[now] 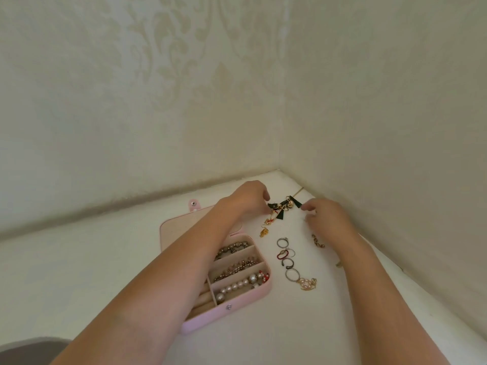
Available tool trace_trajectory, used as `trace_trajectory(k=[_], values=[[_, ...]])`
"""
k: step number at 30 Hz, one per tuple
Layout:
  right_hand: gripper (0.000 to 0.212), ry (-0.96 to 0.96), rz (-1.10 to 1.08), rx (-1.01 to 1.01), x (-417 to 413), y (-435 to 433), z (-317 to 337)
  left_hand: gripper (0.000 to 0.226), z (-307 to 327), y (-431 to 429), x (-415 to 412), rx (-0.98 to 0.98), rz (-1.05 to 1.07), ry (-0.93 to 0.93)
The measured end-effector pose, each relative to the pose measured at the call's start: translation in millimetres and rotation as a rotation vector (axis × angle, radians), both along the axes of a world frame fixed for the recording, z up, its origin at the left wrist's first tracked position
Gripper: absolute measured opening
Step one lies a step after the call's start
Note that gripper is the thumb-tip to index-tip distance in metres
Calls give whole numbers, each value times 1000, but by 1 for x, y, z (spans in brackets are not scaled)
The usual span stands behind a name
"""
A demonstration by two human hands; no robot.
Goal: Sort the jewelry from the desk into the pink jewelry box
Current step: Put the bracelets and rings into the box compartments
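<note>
A black-and-gold cluster of jewelry (283, 206) lies on the white worktop (105, 259) just right of the frame's centre, between a person's two hands. The left hand (247, 197) reaches in from the lower left with its fingers curled down, the grip closed on the cluster's left black tip. The right hand (325, 213) comes in from the lower right, fingers bent, its grip pinched at the cluster's right black tip; how firmly it holds cannot be told. The cluster shows flat black triangular pieces, small gold rings and a round gold bead.

Below it, loose on the worktop, lie two small gold filigree earrings (264, 229), a column of thin metal rings (287, 259), one rimmed in red, a gold openwork pendant (307, 283) and a short bronze-toned chain (318, 241) beside the right wrist.

The pink jewelry box (237, 305) sits open at lower centre, partly under the left forearm, its lid (179, 227) laid back flat with a snap tab. Its cream-lined compartments hold a beaded strand (234, 247), a second strand of small bronze beads (237, 268) and a pearl strand (239, 284) with red accents at one end. Padded ring rolls (203, 301) fill the left section.

Both forearms are bare and extended forward. Pale damask-patterned wallpaper (184, 75) covers the corner walls behind.
</note>
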State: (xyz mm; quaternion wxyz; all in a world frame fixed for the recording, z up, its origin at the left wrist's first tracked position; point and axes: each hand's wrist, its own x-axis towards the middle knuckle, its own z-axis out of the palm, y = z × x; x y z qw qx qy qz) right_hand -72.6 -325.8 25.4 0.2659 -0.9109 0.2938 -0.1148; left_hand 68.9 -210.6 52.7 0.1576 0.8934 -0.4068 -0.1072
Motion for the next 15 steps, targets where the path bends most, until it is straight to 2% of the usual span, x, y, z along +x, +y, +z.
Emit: trace_trajectory(k=[3,5,9,13,15], values=[[52,-18,229,-37,8,13,-3,39,-7,7,9,-36,13,29],[51,12,323,-32,16,19,-6,40,-7,11,15,-11,2,38],[46,36,296,-19,21,17,-7,35,-7,18,22,27,-43,30],[48,50,256,-35,16,12,-8,14,-14,26,14,-211,-182,156],[50,66,231,-44,16,11,-10,15,-17,30,9,-211,-240,181]])
